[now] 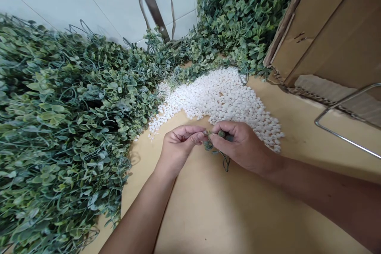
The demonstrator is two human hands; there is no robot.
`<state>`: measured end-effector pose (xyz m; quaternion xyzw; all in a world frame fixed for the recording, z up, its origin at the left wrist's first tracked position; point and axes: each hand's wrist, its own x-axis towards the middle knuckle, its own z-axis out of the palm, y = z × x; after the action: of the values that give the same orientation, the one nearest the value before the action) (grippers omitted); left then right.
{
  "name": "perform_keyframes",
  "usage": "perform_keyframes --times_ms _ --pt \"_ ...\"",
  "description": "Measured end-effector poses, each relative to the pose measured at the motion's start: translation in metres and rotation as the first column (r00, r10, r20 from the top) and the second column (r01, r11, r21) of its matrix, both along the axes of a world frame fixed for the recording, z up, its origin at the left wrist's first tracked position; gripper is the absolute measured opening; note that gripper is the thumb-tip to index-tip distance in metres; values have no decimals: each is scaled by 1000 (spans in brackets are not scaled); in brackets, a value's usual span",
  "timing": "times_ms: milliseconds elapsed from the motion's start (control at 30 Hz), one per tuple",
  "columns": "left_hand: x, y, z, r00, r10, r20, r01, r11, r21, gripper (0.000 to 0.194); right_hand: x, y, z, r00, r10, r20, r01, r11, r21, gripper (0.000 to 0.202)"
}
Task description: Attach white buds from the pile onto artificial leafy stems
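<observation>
My right hand (239, 143) is closed round a short sprig of artificial greenery (214, 151), with small green leaves and a dark looped stem hanging below the fingers. The fingertips of my left hand (181, 143) pinch together at the sprig's tip, where a small whitish piece (205, 132) barely shows. Both hands meet just in front of a spread heap of small white plastic pieces (214, 93) on the tan tabletop (205, 206). The fingers hide much of the sprig's upper end.
A large mass of artificial leafy stems (65, 115) fills the left side, and another leafy pile (244, 12) stands at the back. An open cardboard box (330, 35) is at the right, near a bent metal wire (342, 137). Behind rises a white tiled wall (74, 4) with a metal bar (153, 4).
</observation>
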<state>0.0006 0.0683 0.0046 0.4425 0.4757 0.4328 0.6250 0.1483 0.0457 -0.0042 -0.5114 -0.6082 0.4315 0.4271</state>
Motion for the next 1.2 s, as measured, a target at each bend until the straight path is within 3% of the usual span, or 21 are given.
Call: perform_keyframes --times_ms 833,1200 --pt "3 2 -2 996 -88 -30 85 993 -77 23 -1 0 -6 1000 -6 12 6 1000 -10 17" --pt "7 1 -6 1000 6 5 -5 997 -77 20 2 4 -6 999 27 -35 -28 999 -30 16"
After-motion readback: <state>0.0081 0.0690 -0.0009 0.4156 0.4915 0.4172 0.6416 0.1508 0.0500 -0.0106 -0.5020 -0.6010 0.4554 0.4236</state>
